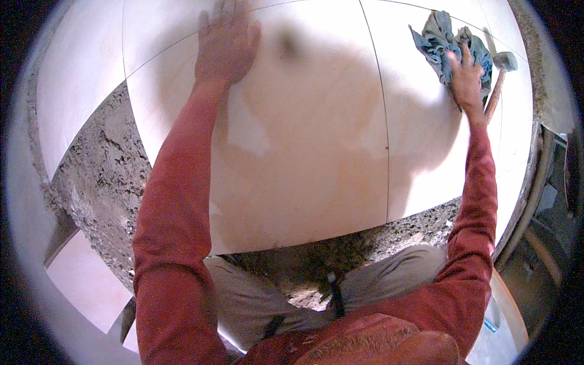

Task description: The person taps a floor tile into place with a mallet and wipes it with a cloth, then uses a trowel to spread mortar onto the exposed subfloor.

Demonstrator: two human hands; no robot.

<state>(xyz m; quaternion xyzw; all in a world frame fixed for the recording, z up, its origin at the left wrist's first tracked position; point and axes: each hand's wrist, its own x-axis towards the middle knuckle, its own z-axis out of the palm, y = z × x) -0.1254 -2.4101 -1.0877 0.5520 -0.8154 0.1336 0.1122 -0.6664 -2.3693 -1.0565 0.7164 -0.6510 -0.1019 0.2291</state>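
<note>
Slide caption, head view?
Left hand palm-down over pale tile, right hand on crumpled cloth beside a mallet.

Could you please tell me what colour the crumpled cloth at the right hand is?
The cloth is a muted blue-grey, seen best in the head view.

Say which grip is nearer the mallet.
Right. The right grip rests on the cloth, just left of the mallet; the left grip is much farther left.
</note>
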